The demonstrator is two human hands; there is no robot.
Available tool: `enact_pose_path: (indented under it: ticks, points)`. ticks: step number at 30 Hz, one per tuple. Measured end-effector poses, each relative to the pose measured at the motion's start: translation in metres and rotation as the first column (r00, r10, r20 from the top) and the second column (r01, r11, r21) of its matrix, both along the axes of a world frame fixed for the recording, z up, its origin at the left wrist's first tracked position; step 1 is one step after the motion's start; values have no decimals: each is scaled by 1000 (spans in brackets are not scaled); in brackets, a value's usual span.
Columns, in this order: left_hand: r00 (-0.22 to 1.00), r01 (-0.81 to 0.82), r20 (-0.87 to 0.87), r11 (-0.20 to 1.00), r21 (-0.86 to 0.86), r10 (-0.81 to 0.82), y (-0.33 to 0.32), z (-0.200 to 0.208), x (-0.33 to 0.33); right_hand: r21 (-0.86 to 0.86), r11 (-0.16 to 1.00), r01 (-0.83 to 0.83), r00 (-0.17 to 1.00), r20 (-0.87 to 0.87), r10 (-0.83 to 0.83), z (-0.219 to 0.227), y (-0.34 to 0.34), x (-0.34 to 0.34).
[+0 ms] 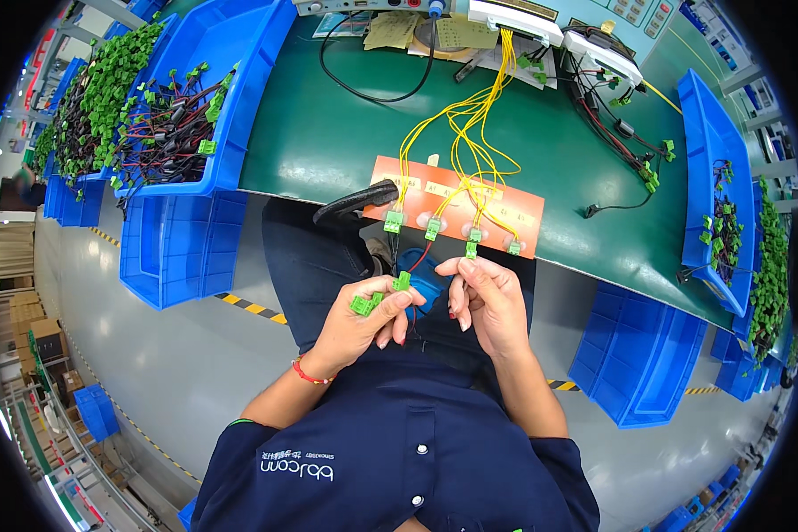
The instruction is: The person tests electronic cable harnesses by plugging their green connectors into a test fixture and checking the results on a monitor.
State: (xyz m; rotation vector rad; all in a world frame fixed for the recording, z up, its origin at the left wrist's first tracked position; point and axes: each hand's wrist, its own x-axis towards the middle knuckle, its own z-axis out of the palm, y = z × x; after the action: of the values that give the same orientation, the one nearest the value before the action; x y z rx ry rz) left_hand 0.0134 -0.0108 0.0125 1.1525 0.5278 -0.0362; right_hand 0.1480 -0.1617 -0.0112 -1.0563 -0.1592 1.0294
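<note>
In my left hand (355, 321), closed with bent fingers, are several green terminal-block connectors (363, 305); one of them, a green connector (402, 282), sticks up at the fingertips. Red and black wires run up from near this hand to the orange board. My right hand (492, 306) has thumb and forefinger pinched at the lower end of a small green plug (471, 251), which sits against a green socket (476, 235) on the board's front edge. The orange board (383, 170) also bears other green sockets, fed by yellow wires (457, 115). Part of the wiring below my hands is hidden.
A blue bin (255, 97) of wired green connectors stands at the left, and another blue bin (705, 115) at the right. Test instruments (629, 18) line the back of the green table (319, 133). A cable bundle (598, 129) lies right; a black chair arm (355, 202) juts near the board.
</note>
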Motion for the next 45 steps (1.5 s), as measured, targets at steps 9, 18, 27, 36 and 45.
enact_pose_path:
  ticks: [9,18,27,36,45]
  points:
    - [998,56,-10,998,26,-56,0,-3,-3,5,1000,20,1000,12,-20,2,0,2]
    - [997,31,75,992,-122,-22,-2,6,-4,-19,1000,2,999,54,0,-1,-4,4]
    - [992,35,129,973,-230,-5,0,-2,-7,40,999,22,994,111,-26,1,-4,-4]
    - [1000,25,-2,997,-73,-25,-6,-9,-8,-24,994,105,973,211,-98,1,-8,-13]
    - [995,50,-81,998,-33,-52,-14,-9,-4,15,993,115,978,176,-116,-3,-4,-12]
